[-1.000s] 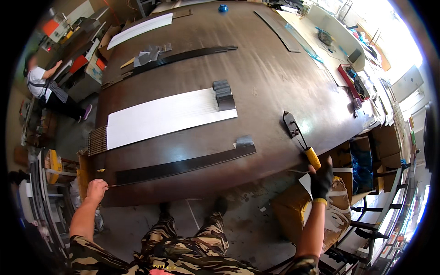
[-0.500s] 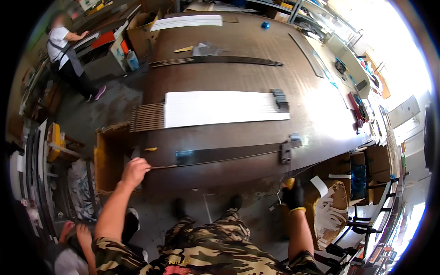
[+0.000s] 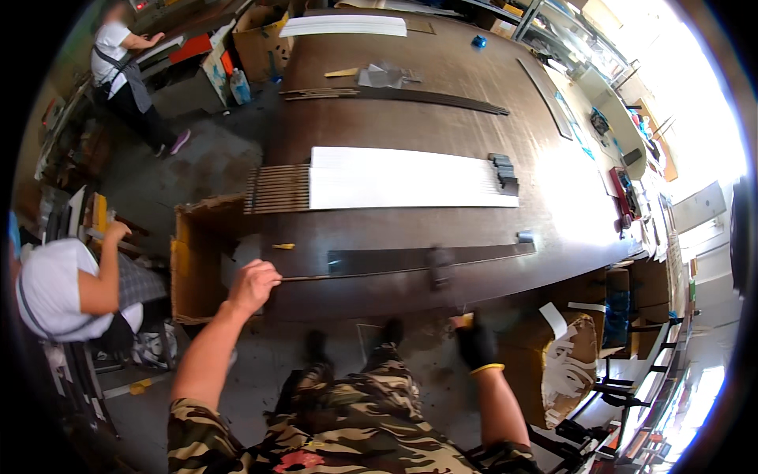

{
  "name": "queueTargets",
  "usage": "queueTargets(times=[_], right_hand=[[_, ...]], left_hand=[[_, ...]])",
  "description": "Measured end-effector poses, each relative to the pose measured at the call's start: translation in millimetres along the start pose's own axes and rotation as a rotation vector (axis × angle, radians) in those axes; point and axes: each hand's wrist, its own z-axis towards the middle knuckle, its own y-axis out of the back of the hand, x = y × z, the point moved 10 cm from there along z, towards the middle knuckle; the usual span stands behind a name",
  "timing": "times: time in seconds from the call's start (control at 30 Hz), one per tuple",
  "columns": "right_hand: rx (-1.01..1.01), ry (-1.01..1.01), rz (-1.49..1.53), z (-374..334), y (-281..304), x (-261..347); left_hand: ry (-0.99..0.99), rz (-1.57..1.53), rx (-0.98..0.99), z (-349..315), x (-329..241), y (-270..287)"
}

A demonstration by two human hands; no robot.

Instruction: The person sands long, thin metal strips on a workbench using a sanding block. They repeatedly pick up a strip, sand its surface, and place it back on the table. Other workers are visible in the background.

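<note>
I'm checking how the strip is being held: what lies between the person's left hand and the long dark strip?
A thin rod, running from the left hand to the dark strip, as the head view shows.

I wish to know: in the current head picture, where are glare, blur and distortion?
Head view: glare whitens the upper right and leaves a bright patch on the wide brown table; head view: the dark tool with a yellow handle looks smeared, probably by motion, while the long flat black strip is sharper; head view: straight edges look bowed near the black border.
</note>
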Motion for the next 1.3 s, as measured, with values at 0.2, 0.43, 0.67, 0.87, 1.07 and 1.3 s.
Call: queueTargets(times=[0.2,0.43,0.67,0.87,1.07,1.3], right_hand=[[-0.327,-0.503,0.198,82,158,-229],[-0.013,0.055,0.170,18,-39,-46],[0.213,0.377,0.141,-22,-103,121],[-0.182,-0.436,0.149,67,111,-177],[-0.254,-0.044,-0.299,54,46,-139],[0.178,0.430,-0.046,-27,-81,131]], left_hand=[[0.013,0.014,0.052,13,-2,-2],[0.027,0.008,0.052,10,0,-4],[0.116,-0.005,0.117,13,15,-10],[0.170,-0.038,0.153,8,21,-10],[0.235,-0.048,0.190,16,24,-14],[0.239,-0.021,0.240,24,22,-14]])
